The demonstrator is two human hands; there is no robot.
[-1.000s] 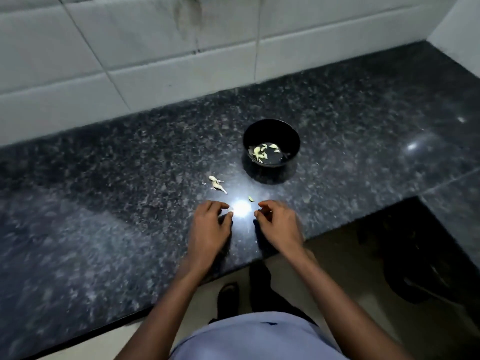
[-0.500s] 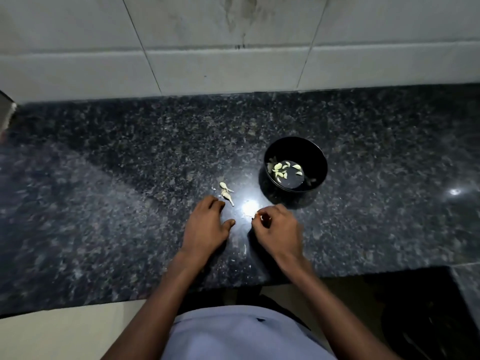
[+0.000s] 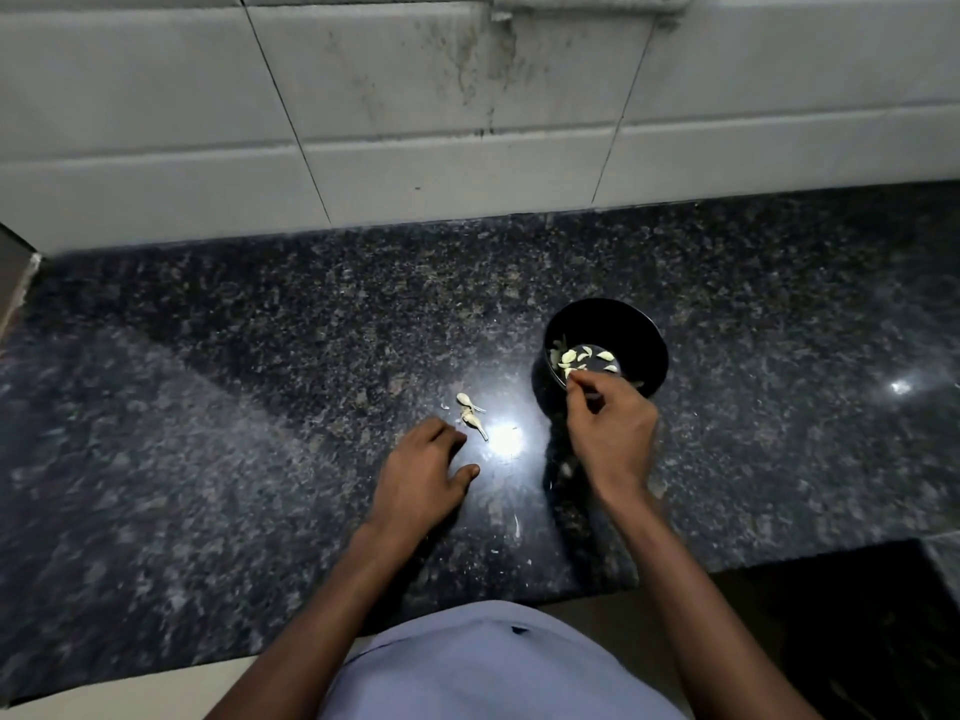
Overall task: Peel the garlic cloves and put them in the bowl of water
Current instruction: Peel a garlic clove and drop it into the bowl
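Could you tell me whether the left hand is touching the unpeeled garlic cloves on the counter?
Apart. The head view shows dark counter between the left hand and the unpeeled garlic cloves.

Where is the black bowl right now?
In the head view, the black bowl sits on the dark granite counter, right of centre. The right hand reaches over its near rim, and the unpeeled garlic cloves lie to its left.

The right hand [image 3: 610,431] pinches a garlic clove [image 3: 570,373] over the near rim of the black bowl [image 3: 644,335]; more cloves [image 3: 576,356] sit inside. The left hand [image 3: 421,472] rests on the dark counter [image 3: 208,407], near two unpeeled cloves [image 3: 470,412].
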